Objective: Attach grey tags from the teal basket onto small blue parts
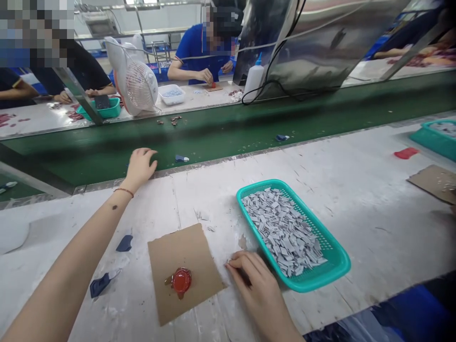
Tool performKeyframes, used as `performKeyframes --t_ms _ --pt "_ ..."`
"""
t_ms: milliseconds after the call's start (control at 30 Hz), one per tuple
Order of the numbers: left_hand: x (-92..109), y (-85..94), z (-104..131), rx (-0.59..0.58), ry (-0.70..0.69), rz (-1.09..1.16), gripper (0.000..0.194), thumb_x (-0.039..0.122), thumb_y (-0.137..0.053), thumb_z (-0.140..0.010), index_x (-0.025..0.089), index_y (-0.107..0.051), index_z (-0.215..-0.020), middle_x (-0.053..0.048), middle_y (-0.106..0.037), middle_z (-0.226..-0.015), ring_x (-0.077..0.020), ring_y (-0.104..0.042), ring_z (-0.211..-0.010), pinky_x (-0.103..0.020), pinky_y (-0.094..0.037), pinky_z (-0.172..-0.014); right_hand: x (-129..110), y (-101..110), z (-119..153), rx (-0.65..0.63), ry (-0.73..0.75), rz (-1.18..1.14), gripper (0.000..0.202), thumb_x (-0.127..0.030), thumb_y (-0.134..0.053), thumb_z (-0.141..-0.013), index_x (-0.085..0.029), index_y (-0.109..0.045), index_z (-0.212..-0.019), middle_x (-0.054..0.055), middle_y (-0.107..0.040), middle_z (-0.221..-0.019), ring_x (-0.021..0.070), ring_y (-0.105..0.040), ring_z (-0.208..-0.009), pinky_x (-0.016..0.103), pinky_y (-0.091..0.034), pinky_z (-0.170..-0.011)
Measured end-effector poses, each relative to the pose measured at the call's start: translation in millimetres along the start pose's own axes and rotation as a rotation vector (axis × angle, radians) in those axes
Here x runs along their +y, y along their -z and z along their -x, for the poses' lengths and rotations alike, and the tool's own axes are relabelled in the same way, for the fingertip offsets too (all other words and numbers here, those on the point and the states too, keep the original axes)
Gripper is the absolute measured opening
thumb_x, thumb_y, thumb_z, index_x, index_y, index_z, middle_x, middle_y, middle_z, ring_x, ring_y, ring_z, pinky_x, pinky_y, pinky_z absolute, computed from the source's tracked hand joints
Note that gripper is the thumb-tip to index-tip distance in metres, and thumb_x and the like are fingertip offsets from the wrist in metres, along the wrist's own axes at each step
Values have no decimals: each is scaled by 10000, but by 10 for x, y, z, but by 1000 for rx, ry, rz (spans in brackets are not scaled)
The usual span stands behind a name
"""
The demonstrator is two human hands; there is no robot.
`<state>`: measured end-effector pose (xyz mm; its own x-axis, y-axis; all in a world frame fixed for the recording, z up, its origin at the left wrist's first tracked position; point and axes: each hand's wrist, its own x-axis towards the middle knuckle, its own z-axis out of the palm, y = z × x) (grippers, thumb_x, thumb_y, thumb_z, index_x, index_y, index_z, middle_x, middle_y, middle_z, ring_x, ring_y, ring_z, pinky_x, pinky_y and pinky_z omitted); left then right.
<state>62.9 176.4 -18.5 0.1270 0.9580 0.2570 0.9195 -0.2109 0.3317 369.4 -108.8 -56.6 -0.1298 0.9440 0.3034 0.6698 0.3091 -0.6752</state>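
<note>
My left hand [140, 166] reaches over the near edge of the green conveyor belt [221, 126], thumb apart from the fingers, with nothing visible in it. On the belt to its right lies a small dark-blue piece with a white tip [181, 158]. Thumb and forefinger of my right hand [258, 285] pinch a tiny whitish piece [229, 261], partly hidden by the fingertips. That hand is between a brown cardboard sheet [195, 247], which bears a round blob of red glue-like material [181, 280], and a teal basket [340, 268] of small grey-white tags [281, 228].
Two dark-blue pieces, one above [124, 243] the other [100, 285], lie left of the cardboard. At right are a red piece [406, 153] and another teal basket [427, 137]. Across the belt, co-workers, a white fan [142, 88] and a white bottle [254, 78] stand near a metal panel.
</note>
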Motion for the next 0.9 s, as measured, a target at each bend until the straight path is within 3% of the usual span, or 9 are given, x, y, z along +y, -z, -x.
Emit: performKeyframes --t_ms 100,200,333,467,600,767,900 --pt "245 -122 -68 -91 -131 100 421 232 -511 -875 186 -612 -1281 -103 -548 -1397 -301 -439 -1301 -430 -325 -1123 -5 6 54 50 62 40 130 -107 -532 -949 -203 -557 -865 50 -627 -899 197 -609 -853 314 -482 -744" --pt "410 -250 -118 -117 -127 220 381 196 -549 -844 190 -653 -1210 -112 -577 -1357 -319 -479 -1251 -452 -371 -1075 -15 11 104 48 115 73 123 -85 -540 -942 -200 -581 -937 62 -647 -964 202 -617 -928 322 -487 -815" --pt "483 -316 -138 -43 32 443 164 166 -603 -804 165 -713 -926 -140 -670 -1102 -328 -554 -1143 -441 -409 -1016 -27 18 129 41 91 90 135 -87 -520 -952 -201 -590 -964 62 -653 -957 202 -625 -917 325 -498 -809" --pt "497 -180 -4 81 296 770 159 218 -523 -890 146 -663 -905 -137 -682 -1024 -230 -649 -889 -342 -504 -808 -53 26 101 29 18 123 170 -136 -503 -969 -196 -603 -1092 76 -672 -984 227 -639 -932 348 -521 -797" --pt "516 121 455 53 504 1129 245 213 -430 -947 134 -650 -872 -132 -705 -986 -116 -627 -660 -232 -500 -609 -75 38 64 -16 14 168 167 -198 -506 -977 -188 -648 -1064 85 -672 -986 243 -651 -919 363 -537 -783" --pt "560 486 1360 -22 661 1410 134 146 -609 -865 126 -720 -938 -117 -722 -1067 -92 -652 -718 -170 -525 -631 -61 69 37 -51 46 205 206 -237 -490 -992 -176 -681 -1040 87 -672 -974 232 -665 -898 353 -542 -787" --pt "610 629 2070 -12 792 1514 164 187 -741 -787 154 -759 -947 -64 -726 -1021 -96 -660 -700 -169 -544 -630 -132 95 -20 -57 60 176 184 -241 -522 -980 -186 -696 -1001 77 -670 -948 215 -673 -864 329 -542 -763"
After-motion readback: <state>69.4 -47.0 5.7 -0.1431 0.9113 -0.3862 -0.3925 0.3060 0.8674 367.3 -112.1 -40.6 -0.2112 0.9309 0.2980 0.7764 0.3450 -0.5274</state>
